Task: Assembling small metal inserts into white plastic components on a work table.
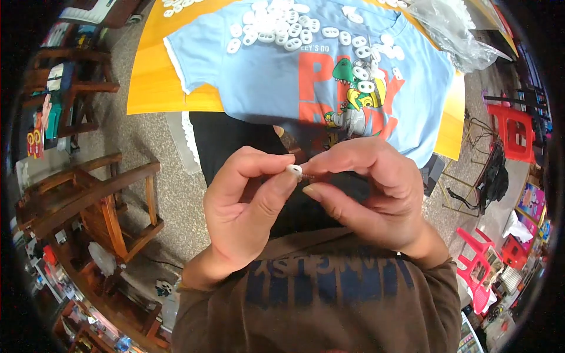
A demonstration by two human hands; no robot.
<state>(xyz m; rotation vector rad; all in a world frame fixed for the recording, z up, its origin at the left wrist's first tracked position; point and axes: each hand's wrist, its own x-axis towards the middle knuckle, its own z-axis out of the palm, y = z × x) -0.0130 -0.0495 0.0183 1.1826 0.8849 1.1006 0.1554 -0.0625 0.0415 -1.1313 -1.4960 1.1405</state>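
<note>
My left hand (244, 203) pinches a small white oval plastic piece (294, 169) between thumb and index finger, in front of my chest. Beside that piece is a tiny metal coil spring (307, 176), which points toward my right hand (374, 194). The right thumb and index finger curl around the spring's outer end; their exact contact is partly hidden. On the table lies a light blue printed T-shirt (259, 88), with a pile of similar white two-hole pieces (282, 23) on it. More of these white pieces (365, 86) lie over the print, near some small metal bits.
The yellow table (147, 88) has its near edge just beyond my lap. A clear plastic bag (450, 29) rests at the far right. To the left stands a wooden chair (106, 206); red plastic stools (511, 132) and pink ones (478, 265) are on the right.
</note>
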